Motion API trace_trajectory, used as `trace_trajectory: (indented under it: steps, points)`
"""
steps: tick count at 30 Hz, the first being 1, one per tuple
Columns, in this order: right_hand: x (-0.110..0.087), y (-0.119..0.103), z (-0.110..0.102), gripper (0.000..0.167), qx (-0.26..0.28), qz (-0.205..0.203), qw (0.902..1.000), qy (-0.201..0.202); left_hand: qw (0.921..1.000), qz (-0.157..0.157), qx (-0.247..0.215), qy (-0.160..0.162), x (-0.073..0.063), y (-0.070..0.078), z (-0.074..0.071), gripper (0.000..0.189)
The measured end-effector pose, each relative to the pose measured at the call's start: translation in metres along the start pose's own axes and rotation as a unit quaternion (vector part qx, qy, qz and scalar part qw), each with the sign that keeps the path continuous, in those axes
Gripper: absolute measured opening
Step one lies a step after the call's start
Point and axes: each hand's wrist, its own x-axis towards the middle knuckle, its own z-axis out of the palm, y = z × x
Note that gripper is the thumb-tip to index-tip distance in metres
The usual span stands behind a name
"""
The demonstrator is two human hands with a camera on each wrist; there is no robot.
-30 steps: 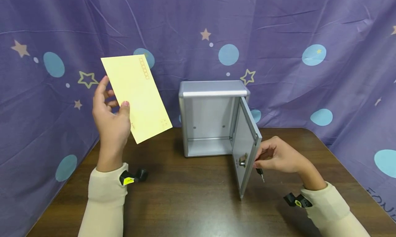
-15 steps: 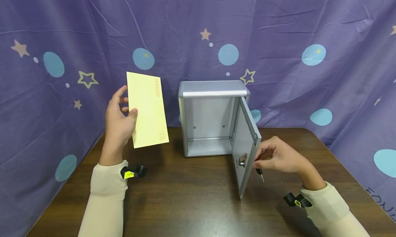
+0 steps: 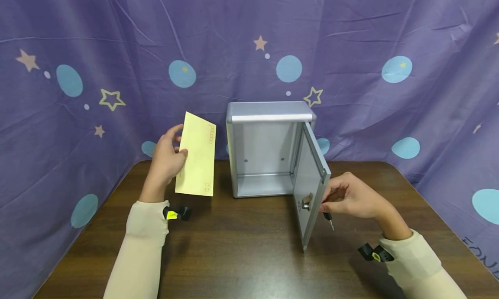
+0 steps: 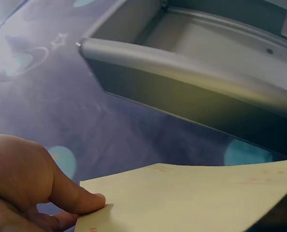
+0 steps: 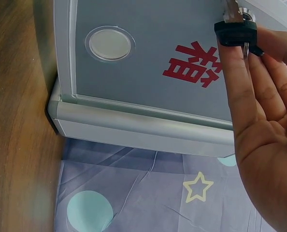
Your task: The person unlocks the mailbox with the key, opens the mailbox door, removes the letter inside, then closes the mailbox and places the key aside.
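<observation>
In the head view my left hand [image 3: 165,160] pinches a pale yellow envelope [image 3: 199,160] by its left edge, thumb on the front. It is held above the table, left of a silver metal mailbox [image 3: 270,109] and apart from it. The mailbox door [image 3: 306,173] stands swung out toward me, with a lock cam [image 3: 306,203] on its inner face. On the door's outer side my right hand [image 3: 352,197] pinches a black-headed key at the lock; another key [image 3: 329,219] hangs below. The right wrist view shows a black key head [image 5: 235,34] against the fingers.
A brown wooden table [image 3: 241,255] carries the mailbox near its back edge. Behind hangs a purple curtain [image 3: 222,30] with stars and blue dots. The door's outer face has a round window [image 5: 109,44] and a red character [image 5: 194,65].
My left hand has moved right and down, bringing the envelope closer to the mailbox and turning it more upright. The right hand and the door have stayed in place.
</observation>
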Motion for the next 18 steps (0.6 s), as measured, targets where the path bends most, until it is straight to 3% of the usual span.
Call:
trace_trajectory:
  steps: [10, 18]
  points:
    - [0.000, -0.002, 0.000, 0.026, -0.008, 0.003, 0.9999, 0.005, 0.9986, -0.014, 0.031, -0.041, 0.011, -0.025, 0.020, 0.074]
    - [0.000, -0.001, 0.000, 0.027, -0.001, -0.007, 1.0000, 0.005, 0.9947, -0.058, 0.041, -0.075, 0.017, -0.048, 0.028, 0.078]
